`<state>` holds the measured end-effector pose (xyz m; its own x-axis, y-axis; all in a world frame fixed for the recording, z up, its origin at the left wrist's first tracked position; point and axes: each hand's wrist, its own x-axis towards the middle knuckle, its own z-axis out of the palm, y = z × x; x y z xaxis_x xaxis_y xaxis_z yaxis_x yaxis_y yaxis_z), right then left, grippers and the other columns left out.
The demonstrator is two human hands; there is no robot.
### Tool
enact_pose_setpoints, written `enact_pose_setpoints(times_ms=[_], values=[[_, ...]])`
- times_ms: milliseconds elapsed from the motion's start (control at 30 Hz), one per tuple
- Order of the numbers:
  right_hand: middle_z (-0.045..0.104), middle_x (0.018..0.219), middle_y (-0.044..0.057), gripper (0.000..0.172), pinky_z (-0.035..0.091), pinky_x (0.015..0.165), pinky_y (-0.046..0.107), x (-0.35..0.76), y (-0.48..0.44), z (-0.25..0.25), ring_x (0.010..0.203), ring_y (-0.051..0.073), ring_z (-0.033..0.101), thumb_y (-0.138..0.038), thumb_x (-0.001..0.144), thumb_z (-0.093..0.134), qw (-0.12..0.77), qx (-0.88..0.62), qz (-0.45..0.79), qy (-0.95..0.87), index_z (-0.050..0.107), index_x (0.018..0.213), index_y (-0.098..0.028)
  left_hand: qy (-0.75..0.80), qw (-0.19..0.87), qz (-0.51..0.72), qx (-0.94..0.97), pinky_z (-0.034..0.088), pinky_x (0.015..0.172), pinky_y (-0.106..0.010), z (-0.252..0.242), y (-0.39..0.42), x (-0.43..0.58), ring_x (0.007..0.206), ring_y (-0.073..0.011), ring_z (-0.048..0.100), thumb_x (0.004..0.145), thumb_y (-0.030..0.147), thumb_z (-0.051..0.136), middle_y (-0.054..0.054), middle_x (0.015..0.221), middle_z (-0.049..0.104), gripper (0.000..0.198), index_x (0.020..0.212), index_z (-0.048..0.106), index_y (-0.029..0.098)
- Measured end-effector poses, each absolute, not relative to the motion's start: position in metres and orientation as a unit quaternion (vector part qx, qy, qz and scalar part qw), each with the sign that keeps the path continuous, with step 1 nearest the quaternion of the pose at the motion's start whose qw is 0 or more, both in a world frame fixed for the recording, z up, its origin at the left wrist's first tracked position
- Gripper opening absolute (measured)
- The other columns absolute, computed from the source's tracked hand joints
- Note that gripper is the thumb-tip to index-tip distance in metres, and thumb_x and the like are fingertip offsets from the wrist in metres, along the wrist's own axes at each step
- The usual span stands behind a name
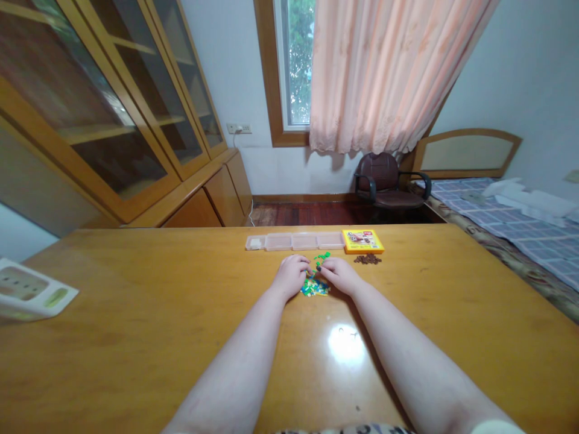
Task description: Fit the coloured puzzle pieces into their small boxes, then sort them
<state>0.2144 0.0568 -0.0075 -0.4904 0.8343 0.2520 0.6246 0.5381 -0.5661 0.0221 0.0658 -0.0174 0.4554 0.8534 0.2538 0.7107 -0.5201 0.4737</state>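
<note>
A pile of tiny toy building bricks (pixel 315 288) in green, blue, white and yellow lies on the table between my hands. My left hand (pixel 293 274) rests at the pile's left edge, its fingers bent, slightly apart and reaching over the bricks. From the other side, my right hand (pixel 341 275) has its thumb and forefinger close together at a small dark piece (pixel 319 269), which seems pinched at the fingertips. Just beyond the fingers are several loose green bricks (pixel 326 255). A heap of brown pieces (pixel 368 259) sits to the right of my right hand.
A clear plastic tray (pixel 292 242) with several compartments lies behind the bricks; a white item (pixel 256 243) is in its left one. Beside it is a yellow box (pixel 363 241). A white power strip-like object (pixel 34 290) stands at far left on the wooden table (pixel 158 337).
</note>
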Motion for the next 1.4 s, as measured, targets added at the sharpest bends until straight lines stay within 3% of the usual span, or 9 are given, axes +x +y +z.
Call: enact_pose_setpoints(times_ms=[100, 400, 567, 700, 1033, 1400], values=[[0.052, 0.060, 0.001, 0.037, 0.034, 0.061, 0.024, 0.2155, 0.0575, -0.0084, 0.064, 0.013, 0.049, -0.025, 0.090, 0.041, 0.262, -0.448, 0.195, -0.832, 0.058, 0.059, -0.016, 0.446, 0.148, 0.236, 0.851, 0.038, 0.097, -0.037, -0.0176, 0.0656, 0.0218, 0.102, -0.0176, 0.052, 0.074, 0.009, 0.048, -0.001, 0.102, 0.064, 0.030, 0.071, 0.072, 0.026], [0.055, 0.061, 0.001, 0.036, 0.034, 0.063, 0.024, 0.2134, 0.0572, -0.0073, 0.066, 0.013, 0.050, -0.026, 0.090, 0.045, 0.235, -0.414, 0.184, -0.860, 0.061, 0.059, -0.017, 0.474, 0.137, 0.224, 0.841, 0.039, 0.096, -0.037, -0.0189, 0.0675, 0.0205, 0.101, -0.0185, 0.052, 0.075, 0.011, 0.051, -0.002, 0.100, 0.065, 0.027, 0.077, 0.074, 0.026], [0.053, 0.058, 0.002, 0.042, 0.034, 0.061, 0.025, 0.2163, 0.0587, -0.0100, 0.062, 0.014, 0.049, -0.028, 0.092, 0.041, 0.266, -0.464, 0.139, -0.833, 0.061, 0.057, -0.017, 0.449, 0.127, 0.225, 0.855, 0.038, 0.096, -0.037, -0.0191, 0.0666, 0.0205, 0.101, -0.0181, 0.053, 0.075, 0.010, 0.051, -0.001, 0.102, 0.065, 0.029, 0.078, 0.074, 0.028], [0.052, 0.057, 0.001, 0.042, 0.036, 0.062, 0.024, 0.2164, 0.0566, -0.0077, 0.062, 0.013, 0.049, -0.030, 0.091, 0.042, 0.267, -0.409, 0.175, -0.855, 0.063, 0.058, -0.017, 0.465, 0.117, 0.220, 0.849, 0.039, 0.093, -0.037, -0.0200, 0.0679, 0.0200, 0.098, -0.0187, 0.054, 0.075, 0.011, 0.051, -0.002, 0.099, 0.066, 0.028, 0.078, 0.074, 0.027], [0.050, 0.054, 0.000, 0.047, 0.033, 0.058, 0.024, 0.2162, 0.0572, -0.0082, 0.056, 0.011, 0.046, -0.031, 0.091, 0.043, 0.245, -0.391, 0.180, -0.869, 0.058, 0.049, -0.016, 0.408, 0.138, 0.230, 0.872, 0.037, 0.094, -0.036, -0.0160, 0.0651, 0.0205, 0.098, -0.0169, 0.054, 0.074, 0.006, 0.051, 0.001, 0.098, 0.066, 0.031, 0.066, 0.073, 0.027], [0.056, 0.061, 0.002, 0.044, 0.035, 0.063, 0.024, 0.2158, 0.0584, -0.0097, 0.063, 0.013, 0.049, -0.037, 0.093, 0.040, 0.249, -0.383, 0.195, -0.868, 0.071, 0.069, -0.017, 0.439, 0.115, 0.210, 0.866, 0.040, 0.091, -0.035, -0.0210, 0.0692, 0.0206, 0.098, -0.0173, 0.055, 0.075, 0.008, 0.053, -0.001, 0.099, 0.067, 0.030, 0.081, 0.074, 0.029]])
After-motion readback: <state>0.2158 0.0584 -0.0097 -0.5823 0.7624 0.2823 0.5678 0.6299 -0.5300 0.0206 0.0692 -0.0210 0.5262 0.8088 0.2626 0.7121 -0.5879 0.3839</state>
